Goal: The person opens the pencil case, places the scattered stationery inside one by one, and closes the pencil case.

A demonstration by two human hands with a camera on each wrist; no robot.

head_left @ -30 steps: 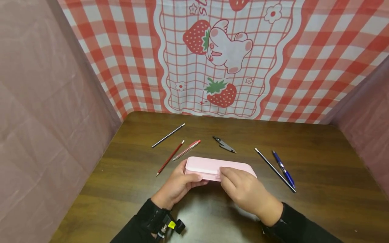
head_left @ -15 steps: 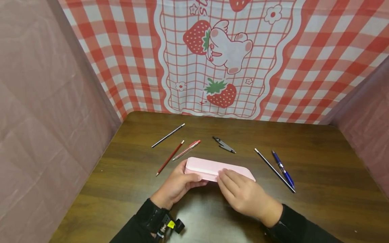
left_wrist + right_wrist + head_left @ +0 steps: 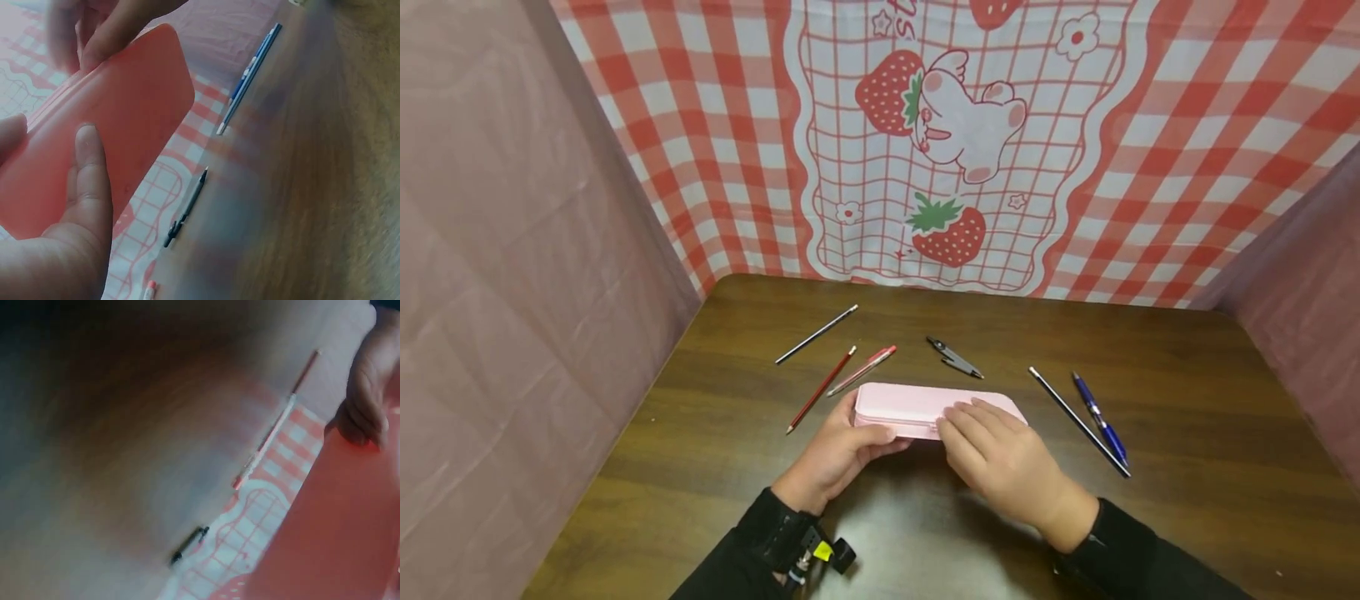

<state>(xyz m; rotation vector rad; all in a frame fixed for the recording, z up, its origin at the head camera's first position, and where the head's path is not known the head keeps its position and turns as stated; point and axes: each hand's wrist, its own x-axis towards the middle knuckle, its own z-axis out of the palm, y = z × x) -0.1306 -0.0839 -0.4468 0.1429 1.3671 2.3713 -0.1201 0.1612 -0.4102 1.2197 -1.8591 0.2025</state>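
Note:
A closed pink pencil case (image 3: 917,400) is held above the table in the head view, its long seam facing the person. My left hand (image 3: 838,446) grips its left end, thumb along the front and fingers beneath. In the left wrist view, fingers of that hand (image 3: 84,206) lie against the smooth pink underside. My right hand (image 3: 1000,467) bends over the right half of the case, its fingertips pinching at the front seam. What exactly sits between those fingertips is hidden.
On the brown table (image 3: 700,500), a dark striped pencil (image 3: 816,334), a red pencil (image 3: 822,390) and a red pen (image 3: 861,371) lie left. A grey compass (image 3: 955,358) lies behind the case. Another striped pencil (image 3: 1078,421) and a blue pen (image 3: 1100,419) lie right.
The case has tipped and risen slightly in both hands, showing more of its front seam. My right fingertips shifted slightly left along the seam, then stayed near there. The writing tools stay put.

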